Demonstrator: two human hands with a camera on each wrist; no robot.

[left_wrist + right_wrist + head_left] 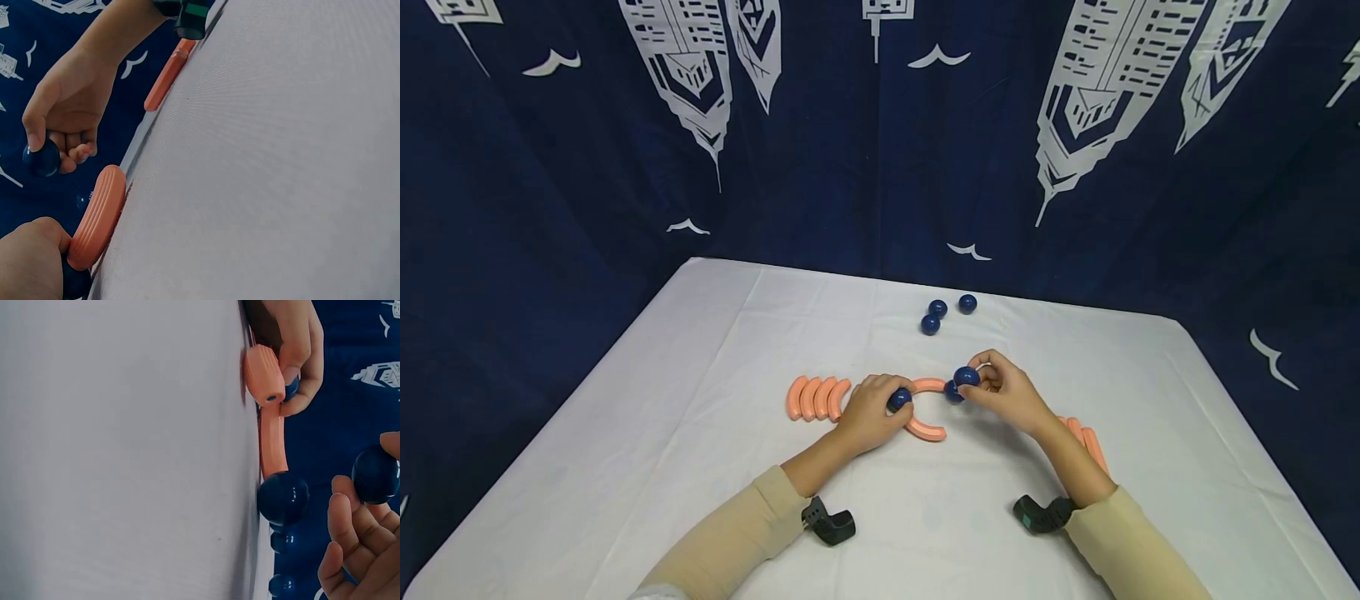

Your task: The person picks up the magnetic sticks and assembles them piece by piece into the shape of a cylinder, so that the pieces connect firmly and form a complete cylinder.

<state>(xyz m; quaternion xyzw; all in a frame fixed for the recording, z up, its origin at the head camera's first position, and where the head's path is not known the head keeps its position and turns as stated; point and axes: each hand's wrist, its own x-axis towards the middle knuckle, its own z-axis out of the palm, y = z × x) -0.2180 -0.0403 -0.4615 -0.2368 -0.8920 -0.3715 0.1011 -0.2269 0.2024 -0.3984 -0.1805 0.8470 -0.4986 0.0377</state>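
My left hand (874, 410) grips a dark blue ball (899, 400) low on the white table. From that ball one curved orange piece (928, 385) runs along the far side, and another curved orange piece (927, 431) bends toward me. A second blue ball (952, 392) sits at the right end of the far piece; the near piece shows a bare end with a small dark spot (271, 398) in the right wrist view. Between thumb and fingers, my right hand (1006, 392) pinches another blue ball (376, 475), raised off the table in both wrist views.
Several curved orange pieces (807, 398) lie in a row left of my left hand. More orange pieces (1088, 442) lie partly hidden behind my right forearm. Three loose blue balls (930, 324) rest toward the far edge of the white-covered table (737, 333). A dark patterned cloth (850, 167) hangs behind.
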